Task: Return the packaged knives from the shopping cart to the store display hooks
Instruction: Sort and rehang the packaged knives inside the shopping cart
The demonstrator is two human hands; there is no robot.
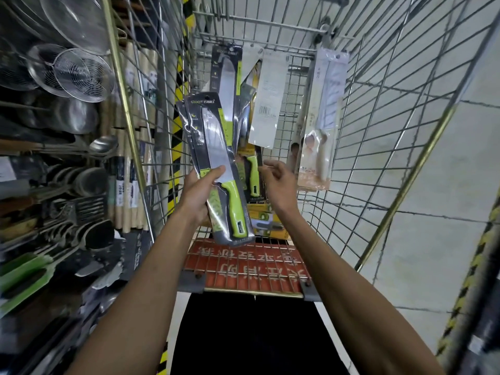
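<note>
Head view, looking down into the shopping cart.

Left hand: grasping a fanned stack of packaged knives, at least two cards (exact count cannot be told). The thumb lies across the front of the top pack and the fingers are hidden behind. The top pack shows a broad blade and a lime-green handle, with its hang-hole end pointing away from the person. The stack is held above the near end of the cart, tilted, clear of the wire.

Right hand: released, fingers loosely curled, nothing in its grasp. Its fingertips are just beside the dark edge of a second green-handled knife pack standing in the cart. Whether they touch it cannot be told.

More packs in the cart:
- a matching green-trimmed pack leans at the far end
- a white card back with a barcode is beside it
- a pale-handled knife pack leans on the right wall
- a yellow pack lies low, under the right wrist

A red sign flap sits at the near end of the cart.

Store shelving on the left carries wire strainers and wooden rolling pins.
</note>
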